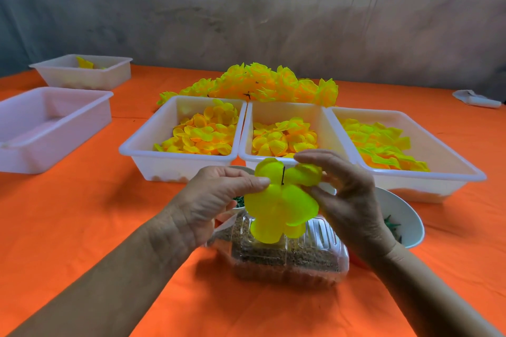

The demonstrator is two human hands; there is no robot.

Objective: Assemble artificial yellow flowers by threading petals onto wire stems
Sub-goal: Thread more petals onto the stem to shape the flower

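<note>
Head view, 1 moment, item list. Left hand (216,194): fingertips pinch left edge of petal cluster (282,200). Right hand (347,194): fingers curled round cluster's right side, pinching upper petal. Cluster: several yellow petals stacked on thin dark wire stem (282,175), tip poking up through centre; held in air above clear plastic container (290,254) of brown granular fill, just in front of the middle tray. Step in hand, est.: seating a petal down the wire. To do well: keep stem upright, hold lower petals steady w/ left, push new petal straight down at its hole w/ right, no twisting, so layers nest evenly & don't tear. Supply: 3 white trays of loose petals, left tray (137,150), middle tray (247,145), right tray (465,172), side by side, rims touching; finished flowers (257,85) heaped behind. Room: tray rims close ahead of hands; white bowl (410,224) near right wrist; open orange table (95,227) to the left & toward the body. 2 more trays far left, well apart.
</note>
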